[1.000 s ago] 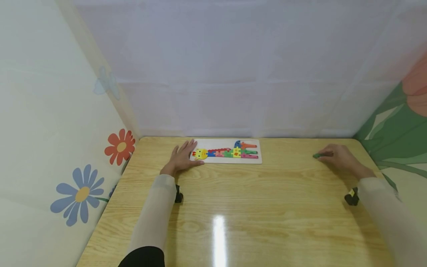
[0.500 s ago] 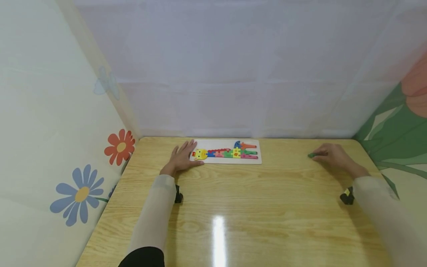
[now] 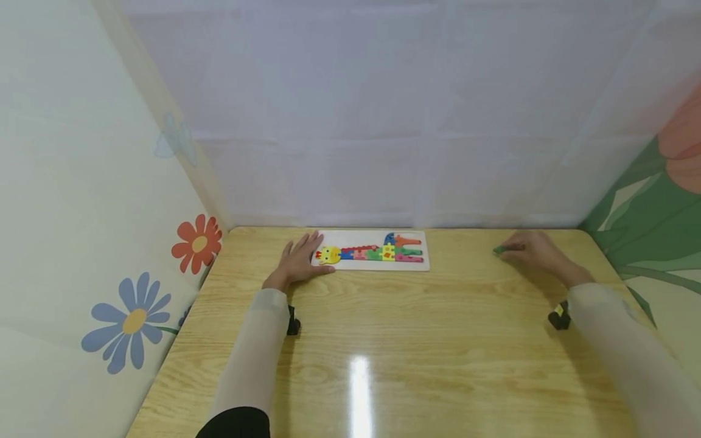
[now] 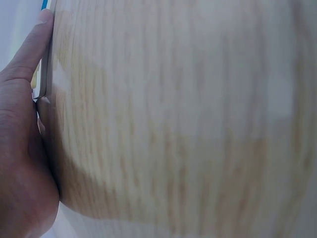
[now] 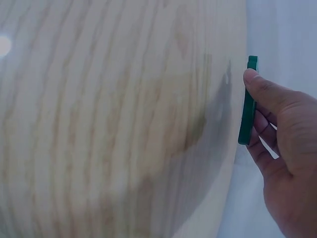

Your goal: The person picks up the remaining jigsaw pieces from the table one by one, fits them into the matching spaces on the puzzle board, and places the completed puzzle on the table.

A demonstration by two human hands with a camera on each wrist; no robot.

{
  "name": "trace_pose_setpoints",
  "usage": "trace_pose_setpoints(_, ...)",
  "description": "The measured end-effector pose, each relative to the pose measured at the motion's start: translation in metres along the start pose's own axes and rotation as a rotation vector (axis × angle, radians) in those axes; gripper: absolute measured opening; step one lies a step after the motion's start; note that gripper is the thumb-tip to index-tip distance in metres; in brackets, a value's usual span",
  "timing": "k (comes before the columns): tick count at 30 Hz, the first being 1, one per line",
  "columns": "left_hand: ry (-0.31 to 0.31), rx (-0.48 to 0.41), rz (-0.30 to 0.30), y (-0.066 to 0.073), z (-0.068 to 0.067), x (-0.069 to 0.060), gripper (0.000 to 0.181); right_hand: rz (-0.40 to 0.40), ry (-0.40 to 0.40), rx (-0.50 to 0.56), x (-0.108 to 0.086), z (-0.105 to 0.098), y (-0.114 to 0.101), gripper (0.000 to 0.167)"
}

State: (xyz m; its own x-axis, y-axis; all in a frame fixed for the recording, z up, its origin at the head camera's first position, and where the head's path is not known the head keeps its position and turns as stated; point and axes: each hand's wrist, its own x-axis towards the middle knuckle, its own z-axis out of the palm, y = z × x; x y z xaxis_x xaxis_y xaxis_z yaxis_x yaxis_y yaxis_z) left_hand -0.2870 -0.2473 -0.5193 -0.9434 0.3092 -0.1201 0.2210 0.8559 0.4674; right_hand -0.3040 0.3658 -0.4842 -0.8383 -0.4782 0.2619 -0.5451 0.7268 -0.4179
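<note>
A white puzzle board (image 3: 353, 237) lies near the far edge of the table, with a colourful giraffe puzzle (image 3: 358, 252) on it, head to the left. My left hand (image 3: 296, 266) rests at the board's left end, fingers spread and thumb along the near edge. In the left wrist view, the thumb of this hand (image 4: 20, 124) lies straight against the board's side. To the right of the board, my right hand (image 3: 539, 252) pinches a green puzzle piece (image 3: 499, 249). The right wrist view shows this thick green piece (image 5: 246, 119) between thumb and fingers, apart from the table surface.
The wooden table (image 3: 416, 340) extends toward me, with a bright light reflection (image 3: 359, 389) on it. A pale cloth wall (image 3: 383, 121) stands right behind the far edge. Flower-printed walls flank both sides, with a blue flower (image 3: 134, 321) on the left one.
My right hand has moved left toward the board, carrying the green puzzle piece. The left hand and the board have stayed in place.
</note>
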Motion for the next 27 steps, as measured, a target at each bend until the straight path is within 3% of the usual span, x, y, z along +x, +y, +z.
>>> trace_pose_setpoints(8,0.0,-0.003,-0.009,0.002,-0.001,-0.001,0.118,-0.052,-0.008,0.003,0.012,0.001,-0.012,0.016)
trace_pose_setpoints(15,-0.004,0.009,-0.015,0.007,-0.005,-0.005,0.116,0.012,-0.052,0.033,0.024,0.003,-0.019,0.015)
trace_pose_setpoints(27,-0.001,-0.001,0.002,0.003,-0.002,-0.003,0.121,-0.02,-0.064,0.068,0.034,0.007,-0.028,0.015)
